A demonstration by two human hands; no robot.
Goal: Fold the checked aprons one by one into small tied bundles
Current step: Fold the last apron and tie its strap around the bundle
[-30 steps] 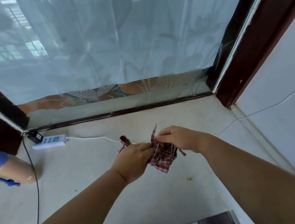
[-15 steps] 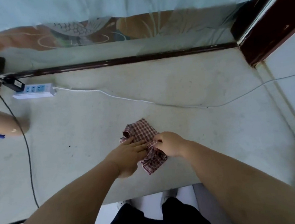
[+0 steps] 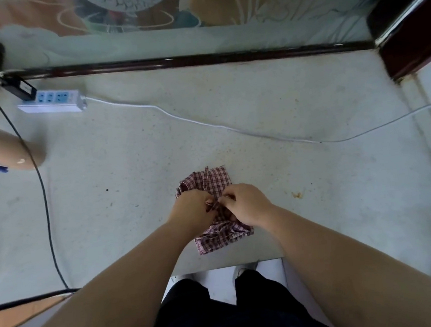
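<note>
txt: none legible | power strip (image 3: 51,100): mks too small to read | blk adapter (image 3: 21,87): label blurred

Left hand (image 3: 191,209), right hand (image 3: 248,203), close together; both curled, pinching the apron (image 3: 217,180)

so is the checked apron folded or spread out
Folded: the checked apron lies as a small layered bundle, left hand and right hand pinching its strap over the middle. Tied yet: cannot tell.
</note>
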